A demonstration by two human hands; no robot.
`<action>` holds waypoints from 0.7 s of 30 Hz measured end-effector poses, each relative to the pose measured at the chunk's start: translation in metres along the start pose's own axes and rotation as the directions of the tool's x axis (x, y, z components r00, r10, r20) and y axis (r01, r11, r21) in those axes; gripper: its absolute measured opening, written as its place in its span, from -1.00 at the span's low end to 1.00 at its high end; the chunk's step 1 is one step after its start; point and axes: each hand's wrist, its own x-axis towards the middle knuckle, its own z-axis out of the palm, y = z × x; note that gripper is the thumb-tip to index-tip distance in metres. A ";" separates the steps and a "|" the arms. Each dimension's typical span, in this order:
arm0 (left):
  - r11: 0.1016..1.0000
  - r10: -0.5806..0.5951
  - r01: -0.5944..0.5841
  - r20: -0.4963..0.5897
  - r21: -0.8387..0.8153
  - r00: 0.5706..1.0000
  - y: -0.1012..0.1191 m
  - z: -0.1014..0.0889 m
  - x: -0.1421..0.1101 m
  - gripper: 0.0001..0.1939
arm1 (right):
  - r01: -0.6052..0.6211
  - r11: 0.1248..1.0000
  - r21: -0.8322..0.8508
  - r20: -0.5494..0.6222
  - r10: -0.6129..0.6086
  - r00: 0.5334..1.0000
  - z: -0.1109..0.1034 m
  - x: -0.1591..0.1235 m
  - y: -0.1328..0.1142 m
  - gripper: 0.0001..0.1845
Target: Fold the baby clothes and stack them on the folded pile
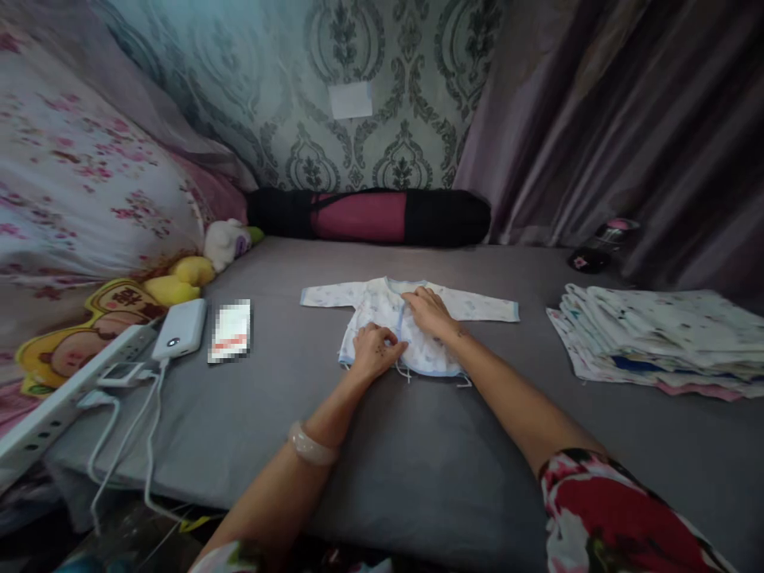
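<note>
A small white baby shirt (382, 301) with pale blue trim and a faint print lies spread on the grey sheet, its sleeves stretched out to both sides. My left hand (377, 350) rests on its lower front, thumb and fingertips pinched at the front edge near the hem. Higher up on the chest, my right hand (428, 312) has its fingers drawn together on the cloth beside the blue-trimmed opening. Thin white ties hang out below the hem. The fingertips of both hands partly cover the fabric they touch.
A stack of folded cloths (656, 330) lies at right, a dark rounded object (602, 247) behind it. At left are a white power bank (181, 330), a power strip (77, 390) with cables, a blurred card (230, 330) and plush toys (179, 278). A long black-and-red bag (358, 216) lines the wall.
</note>
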 end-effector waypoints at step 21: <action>0.968 0.220 -0.191 -0.182 0.162 0.959 0.003 0.007 -0.013 -0.59 | -0.124 0.992 0.028 -0.120 0.126 0.985 0.022 -0.008 -0.021 -0.53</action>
